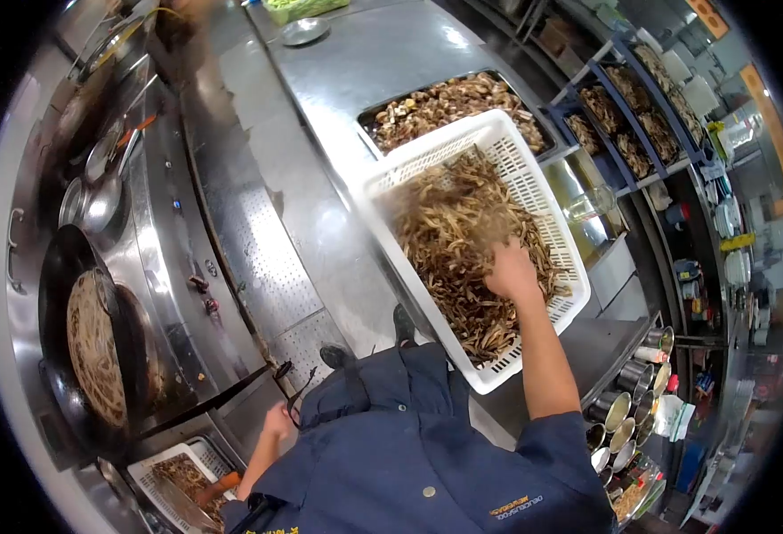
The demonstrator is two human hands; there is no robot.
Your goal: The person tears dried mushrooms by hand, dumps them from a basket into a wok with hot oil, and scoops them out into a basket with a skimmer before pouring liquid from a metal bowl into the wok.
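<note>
A white perforated plastic basket (547,200) holds a heap of thin brown strips (463,294), which look like sliced mushrooms. My right hand (512,270) is down among the strips on the basket's right side, fingers curled into them and their tips hidden. Above it, part of the heap is smeared by motion. My left hand (278,420) is low beside my waist, away from the basket, with its fingers bent. A thin dark cord or loop shows beside it; what it holds, if anything, is too small to make out.
Behind the basket, a metal tray (547,133) of brown chunks rests on the steel counter (356,80). At left, a black wok (62,356) holds brownish liquid. Another white basket (147,467) stands lower left. Metal pots (632,378) and blue crates (623,147) line the right.
</note>
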